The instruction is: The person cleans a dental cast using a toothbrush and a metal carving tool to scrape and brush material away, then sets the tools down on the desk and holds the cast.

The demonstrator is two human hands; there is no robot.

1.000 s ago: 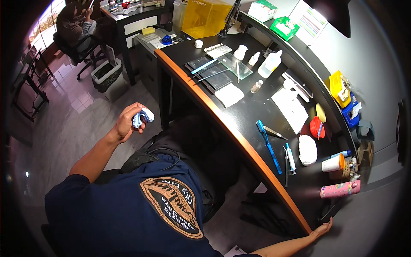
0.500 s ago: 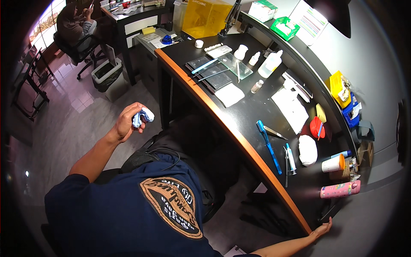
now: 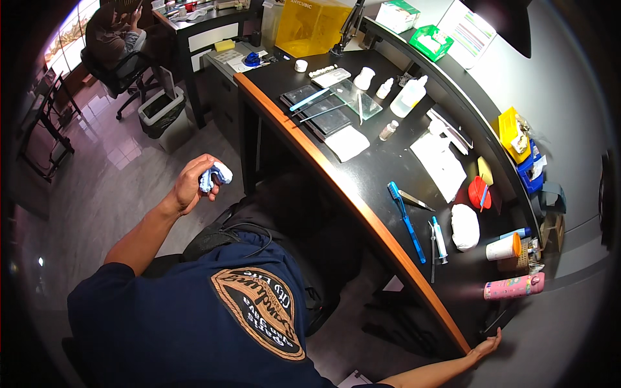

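Note:
Out over the floor, left of the desk, my left hand [image 3: 191,186] is closed around a horseshoe-shaped blue-and-white dental impression [image 3: 217,176]. Its curved white side faces up; my fingers cover part of it. At the lower right, my right hand [image 3: 485,348] is by the corner of the black desk [image 3: 381,169], fingers stretched out, holding nothing visible. Whether it rests on the desk's edge I cannot tell. Nearest to it on the desktop lies a pink bottle [image 3: 514,286]. A blue toothbrush [image 3: 407,223], a syringe [image 3: 440,239] and a white lump [image 3: 465,227] lie farther in.
The desk has an orange wooden front edge [image 3: 349,194]. Toward its far end are a glass plate [image 3: 363,105], a squeeze bottle [image 3: 409,97] and a folded white cloth [image 3: 347,143]. A bin [image 3: 162,110] stands on the floor; beyond it a person [image 3: 116,42] sits on a chair.
My hands and the dental impression hold almost still. The seated person at the far left has shifted their raised hands slightly.

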